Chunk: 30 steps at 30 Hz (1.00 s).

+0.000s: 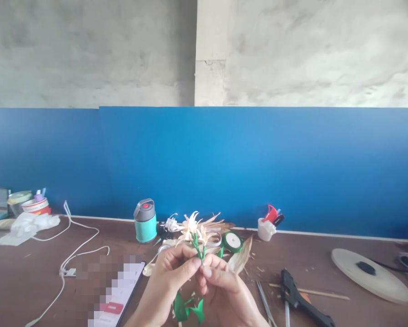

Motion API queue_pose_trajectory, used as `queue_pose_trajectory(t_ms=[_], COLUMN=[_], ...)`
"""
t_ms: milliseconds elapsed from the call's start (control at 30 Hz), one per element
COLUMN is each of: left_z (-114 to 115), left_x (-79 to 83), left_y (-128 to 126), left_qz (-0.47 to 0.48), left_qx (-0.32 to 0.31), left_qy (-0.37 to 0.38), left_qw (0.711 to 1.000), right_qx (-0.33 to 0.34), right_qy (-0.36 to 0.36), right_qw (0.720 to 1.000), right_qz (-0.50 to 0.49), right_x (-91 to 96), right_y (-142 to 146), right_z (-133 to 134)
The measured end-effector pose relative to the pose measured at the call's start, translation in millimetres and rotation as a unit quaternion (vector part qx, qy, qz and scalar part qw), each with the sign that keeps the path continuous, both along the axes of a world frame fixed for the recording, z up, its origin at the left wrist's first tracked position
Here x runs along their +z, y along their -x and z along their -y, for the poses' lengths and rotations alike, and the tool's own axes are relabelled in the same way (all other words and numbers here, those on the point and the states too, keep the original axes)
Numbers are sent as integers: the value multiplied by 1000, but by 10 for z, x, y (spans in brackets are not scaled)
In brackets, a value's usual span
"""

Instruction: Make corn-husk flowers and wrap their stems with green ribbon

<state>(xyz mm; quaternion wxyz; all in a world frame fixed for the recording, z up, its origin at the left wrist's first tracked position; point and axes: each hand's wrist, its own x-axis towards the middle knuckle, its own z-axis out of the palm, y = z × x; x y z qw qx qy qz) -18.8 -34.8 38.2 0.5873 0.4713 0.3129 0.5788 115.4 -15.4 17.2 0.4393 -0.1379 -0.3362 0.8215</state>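
Between my hands, near the middle of the view, stands a small handmade flower (193, 224) with pale pointed petals and green-wrapped stems. My left hand (175, 274) pinches the stems from the left, thumb and fingers closed. From the right, my right hand (222, 279) has its thumb and fingertips closed on the lower stem end. Below them, green ribbon pieces (181, 308) show on the table. Just behind the flower lie dried husk leaves (243, 256) and a spool of green ribbon (233, 242).
A teal flask (145, 222) stands at the back. On the left are a phone (125, 290) and white cables (66, 256). Scissors (266, 304), a black glue gun (297, 297), a white cup (266, 230) and a round pale disc (388, 281) lie to the right.
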Motion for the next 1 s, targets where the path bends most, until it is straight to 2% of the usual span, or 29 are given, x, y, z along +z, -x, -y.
queue_pose_trajectory(t_ms=[200, 433, 667, 800, 1000], left_z=[-3, -80, 34, 53, 60], left_x=[-28, -141, -15, -9, -16], left_y=[-2, -40, -60, -79, -116], left_qz=[-17, -66, -50, -52, 24], left_qx=[12, 115, 84, 96, 89], left_qy=[-24, -46, -24, -11, 66], left_qw=[999, 990, 995, 994, 993], right_qx=[-16, -60, -79, -94, -120], right_qy=[5, -20, -30, -37, -37], right_qw=[1000, 997, 995, 993, 991], right_qz=[11, 46, 57, 55, 51], right_x=[6, 10, -14, -26, -34], right_y=[4, 11, 11, 37, 101], right_z=[9, 13, -1, 6, 31])
